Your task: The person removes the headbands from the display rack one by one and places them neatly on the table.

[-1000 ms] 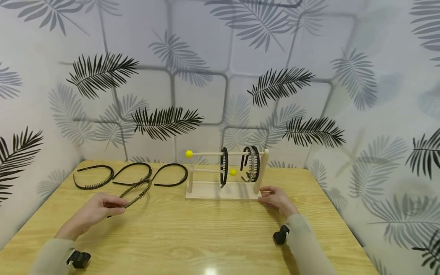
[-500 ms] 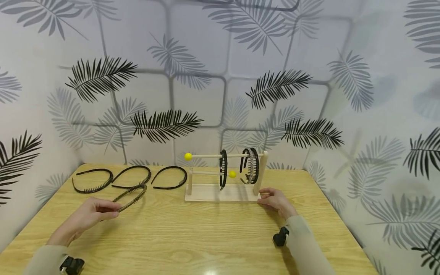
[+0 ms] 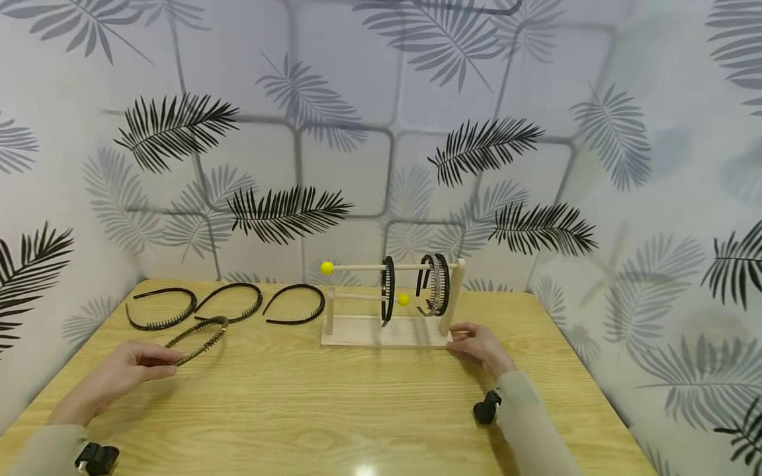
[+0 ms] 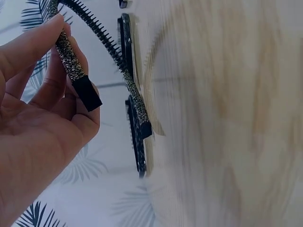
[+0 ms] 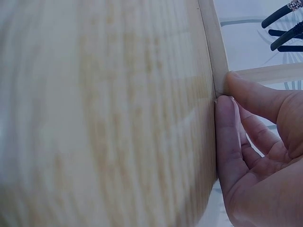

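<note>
My left hand (image 3: 119, 377) pinches a glittery, toothed headband (image 3: 215, 338) near one end, thumb against fingers, and holds it above the table's left side. In the left wrist view the headband (image 4: 70, 59) shows a black tip just past the fingers. My right hand (image 3: 479, 347) grips the front right corner of a pale wooden headband stand (image 3: 357, 336); in the right wrist view the thumb lies on the base (image 5: 216, 56) and the index finger against its end. A black headband (image 3: 389, 287) and a cluster of headbands (image 3: 440, 285), one of them glittery, hang on the stand.
Three dark toothed headbands lie in a row at the back left: one headband (image 3: 193, 304) at the far left, another headband (image 3: 260, 303) beside it, a third headband (image 3: 323, 301) near the stand. Yellow balls (image 3: 327, 268) cap the stand's rods. A patterned wall hanging (image 3: 351, 165) stands behind the table.
My left hand has drawn the glittery headband to the left, away from the stand, and slightly lower it turns no more than a little. My right hand has stayed at the stand's corner.
</note>
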Demonstrator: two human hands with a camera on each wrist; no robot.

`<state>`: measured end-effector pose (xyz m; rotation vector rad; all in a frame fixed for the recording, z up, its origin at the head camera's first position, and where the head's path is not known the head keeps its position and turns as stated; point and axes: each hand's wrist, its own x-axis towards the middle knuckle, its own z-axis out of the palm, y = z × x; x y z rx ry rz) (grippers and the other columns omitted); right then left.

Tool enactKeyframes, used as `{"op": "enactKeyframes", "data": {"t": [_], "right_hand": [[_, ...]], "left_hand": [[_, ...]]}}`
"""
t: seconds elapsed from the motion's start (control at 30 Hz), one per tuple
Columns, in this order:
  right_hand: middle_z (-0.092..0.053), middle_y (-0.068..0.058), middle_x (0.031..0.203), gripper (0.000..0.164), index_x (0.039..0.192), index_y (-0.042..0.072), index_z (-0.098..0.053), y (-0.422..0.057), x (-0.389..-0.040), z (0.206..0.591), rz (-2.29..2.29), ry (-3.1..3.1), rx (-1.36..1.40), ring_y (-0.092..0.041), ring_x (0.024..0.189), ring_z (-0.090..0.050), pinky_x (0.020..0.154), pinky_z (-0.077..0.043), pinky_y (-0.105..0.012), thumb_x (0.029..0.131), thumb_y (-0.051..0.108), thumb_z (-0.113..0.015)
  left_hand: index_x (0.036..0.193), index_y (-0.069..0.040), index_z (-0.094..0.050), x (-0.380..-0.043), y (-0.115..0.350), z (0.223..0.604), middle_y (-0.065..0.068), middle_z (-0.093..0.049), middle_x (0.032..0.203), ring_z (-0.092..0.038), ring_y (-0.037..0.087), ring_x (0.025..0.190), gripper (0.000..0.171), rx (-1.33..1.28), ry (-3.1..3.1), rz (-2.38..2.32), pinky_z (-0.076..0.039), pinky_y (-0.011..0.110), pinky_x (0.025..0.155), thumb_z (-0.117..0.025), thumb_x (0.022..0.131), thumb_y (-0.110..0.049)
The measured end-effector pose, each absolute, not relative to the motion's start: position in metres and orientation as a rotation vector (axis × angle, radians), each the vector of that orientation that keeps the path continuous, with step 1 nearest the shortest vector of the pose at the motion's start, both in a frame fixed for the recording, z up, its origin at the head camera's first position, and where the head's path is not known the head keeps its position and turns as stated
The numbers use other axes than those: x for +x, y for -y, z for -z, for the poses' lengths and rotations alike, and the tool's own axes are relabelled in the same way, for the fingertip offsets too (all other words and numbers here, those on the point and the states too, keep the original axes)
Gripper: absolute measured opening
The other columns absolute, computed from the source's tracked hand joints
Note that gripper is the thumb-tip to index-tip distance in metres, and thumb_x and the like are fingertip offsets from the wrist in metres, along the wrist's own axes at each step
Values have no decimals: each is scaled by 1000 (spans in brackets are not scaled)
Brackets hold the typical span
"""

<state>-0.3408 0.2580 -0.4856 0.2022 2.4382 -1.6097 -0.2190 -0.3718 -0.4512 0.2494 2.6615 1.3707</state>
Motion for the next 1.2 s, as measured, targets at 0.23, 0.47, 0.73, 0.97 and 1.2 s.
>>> {"op": "enactKeyframes", "data": {"t": [0.23,0.47,0.73,0.97,1.2], "right_hand": [[-62,-11,105,50,133,0,-55,-257,-340,486,1618,-2441,196,-13,84,-60,75,-57,-25,87,5,-74],[-63,-11,110,48,132,3,-56,-257,-339,486,1576,-2457,218,-14,89,-60,74,-53,-23,88,8,-73],[-63,-11,110,48,133,3,-56,-257,-338,485,1576,-2457,212,-14,88,-61,74,-54,-23,88,7,-72],[-62,-9,106,47,133,1,-54,-257,-341,487,1652,-2397,213,-10,81,-62,73,-56,-23,89,3,-70],[-62,-8,104,47,133,0,-55,-257,-340,487,1654,-2406,215,-10,81,-61,72,-56,-22,89,3,-71]], "left_hand": [[126,8,-62,-214,398,454,-12,-70,111,-58,-11,93,44,266,-2669,-1311,-55,21,78,-68,93,-20],[123,13,-61,-209,415,458,4,-71,110,-62,-4,87,43,197,-2684,-1250,-57,27,74,-68,93,-17],[116,14,-65,-205,437,470,-12,-72,98,-60,-7,83,38,229,-2729,-1202,-55,21,70,-70,90,-12],[107,12,-69,-207,456,472,-12,-72,93,-58,-8,81,27,356,-2729,-1081,-52,19,68,-71,88,-7],[95,8,-72,-206,468,476,-14,-74,88,-57,-13,83,14,613,-2717,-1079,-48,13,67,-70,82,5]]}}
